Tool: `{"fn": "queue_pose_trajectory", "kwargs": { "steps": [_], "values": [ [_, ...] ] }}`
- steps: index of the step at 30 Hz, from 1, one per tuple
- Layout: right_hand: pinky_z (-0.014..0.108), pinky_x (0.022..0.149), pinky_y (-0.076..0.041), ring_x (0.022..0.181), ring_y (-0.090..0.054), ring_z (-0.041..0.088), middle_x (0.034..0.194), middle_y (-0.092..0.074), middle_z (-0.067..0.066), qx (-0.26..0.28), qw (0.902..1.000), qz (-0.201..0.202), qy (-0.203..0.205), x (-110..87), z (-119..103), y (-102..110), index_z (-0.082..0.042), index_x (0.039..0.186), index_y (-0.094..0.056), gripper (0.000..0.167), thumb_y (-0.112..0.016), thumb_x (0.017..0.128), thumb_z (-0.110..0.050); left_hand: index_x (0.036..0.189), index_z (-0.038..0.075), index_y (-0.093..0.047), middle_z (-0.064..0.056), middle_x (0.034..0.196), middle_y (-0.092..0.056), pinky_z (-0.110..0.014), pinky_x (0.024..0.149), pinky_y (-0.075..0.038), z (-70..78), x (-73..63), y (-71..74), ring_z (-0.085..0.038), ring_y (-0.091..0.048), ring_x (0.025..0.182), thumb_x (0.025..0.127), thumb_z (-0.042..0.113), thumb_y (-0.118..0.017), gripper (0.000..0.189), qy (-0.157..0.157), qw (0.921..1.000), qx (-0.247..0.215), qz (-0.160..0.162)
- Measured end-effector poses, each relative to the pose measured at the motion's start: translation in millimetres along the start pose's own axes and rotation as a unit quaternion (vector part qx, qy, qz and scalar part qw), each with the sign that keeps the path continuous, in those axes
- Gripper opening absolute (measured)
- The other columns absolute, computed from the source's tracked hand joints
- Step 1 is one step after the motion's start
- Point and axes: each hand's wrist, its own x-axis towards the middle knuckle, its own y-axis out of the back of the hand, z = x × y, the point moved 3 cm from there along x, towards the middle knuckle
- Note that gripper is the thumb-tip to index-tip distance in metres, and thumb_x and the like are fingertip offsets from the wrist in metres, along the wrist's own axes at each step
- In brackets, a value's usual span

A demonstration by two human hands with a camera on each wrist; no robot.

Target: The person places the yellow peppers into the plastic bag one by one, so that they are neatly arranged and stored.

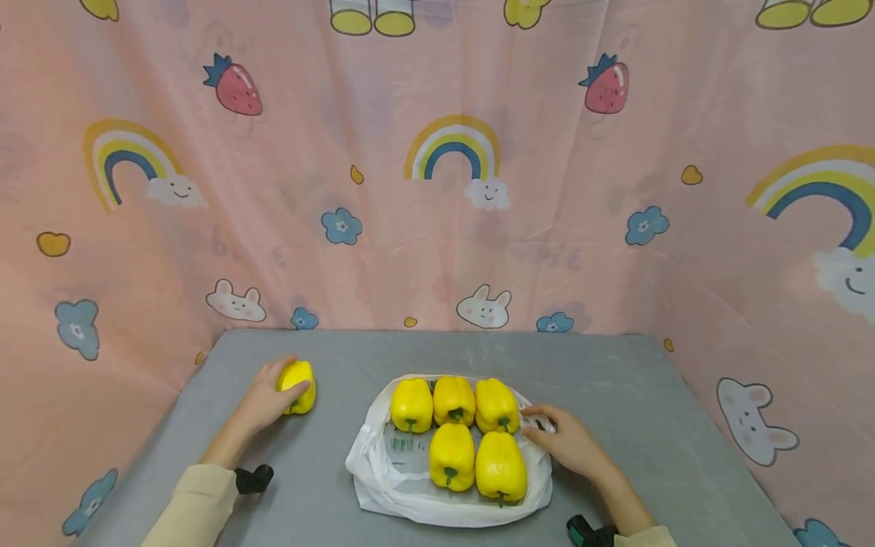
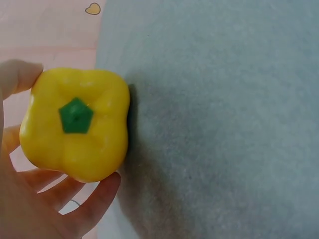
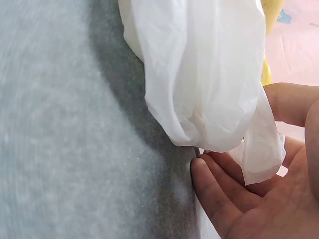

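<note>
My left hand (image 1: pixel 263 399) grips a yellow bell pepper (image 2: pixel 107 124) at the left of the table. In the left wrist view its green stem end faces the camera, and my thumb and fingers lie around its sides. A white plastic bag (image 1: pixel 372 460), spread open, holds several yellow bell peppers (image 1: pixel 453 456) in two rows, stems toward me. My right hand (image 1: pixel 570 441) holds the bag's right edge, beside the peppers. In the right wrist view a loose flap of the bag (image 3: pixel 261 154) hangs between thumb and fingers; the exact contact is partly hidden.
A grey cloth-covered table (image 1: pixel 608 365) lies under everything. Behind and beside it hangs a pink printed curtain (image 1: pixel 287 152). Black wrist mounts (image 1: pixel 254 479) sit on both forearms. Inside the bag, bare plastic with a barcode (image 1: pixel 403 448) shows at the front left.
</note>
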Motion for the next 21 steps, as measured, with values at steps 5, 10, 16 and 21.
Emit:
{"fn": "queue_pose_trajectory", "kwargs": {
  "steps": [5,10,16,21],
  "values": [
    [0.068,0.106,-0.037,0.132,-0.049,0.045,0.132,-0.064,0.015,-0.003,1.0000,-0.002,0.005,0.0,-1.1,-0.4,-0.005,0.129,-0.066,0.040,-0.068,0.098,-0.030,0.152,0.001,-0.039,-0.029,0.141,-0.043,-0.061,0.098,-0.045,-1.1,-2.0,-0.1,-0.041,-0.049,0.117,0.099,0.040,-0.064,0.070,0.002,0.9999,-0.002,-0.011],
    [0.067,0.107,-0.037,0.132,-0.050,0.044,0.132,-0.064,0.015,-0.005,1.0000,-0.004,0.004,-0.2,-1.6,0.0,-0.004,0.129,-0.066,0.041,-0.068,0.098,-0.030,0.150,0.002,-0.043,-0.027,0.140,-0.046,-0.059,0.097,-0.046,1.5,-4.9,0.3,-0.040,-0.050,0.116,0.098,0.041,-0.066,0.069,0.000,1.0000,-0.003,-0.007],
    [0.067,0.106,-0.038,0.132,-0.050,0.044,0.132,-0.064,0.014,-0.003,1.0000,-0.006,0.003,0.1,-1.8,0.5,-0.005,0.129,-0.066,0.041,-0.068,0.098,-0.031,0.148,0.003,-0.046,-0.027,0.140,-0.048,-0.058,0.095,-0.048,10.1,-7.3,-1.1,-0.039,-0.051,0.115,0.097,0.042,-0.067,0.068,-0.010,0.9999,0.003,0.003],
    [0.066,0.106,-0.039,0.131,-0.050,0.043,0.131,-0.065,0.014,-0.004,1.0000,-0.007,0.005,0.4,-1.9,0.4,-0.005,0.129,-0.066,0.040,-0.068,0.098,-0.030,0.146,0.005,-0.049,-0.024,0.138,-0.051,-0.054,0.091,-0.050,22.9,-9.2,-4.9,-0.037,-0.053,0.111,0.096,0.043,-0.068,0.066,-0.026,0.9995,0.016,0.007]
  ]
}}
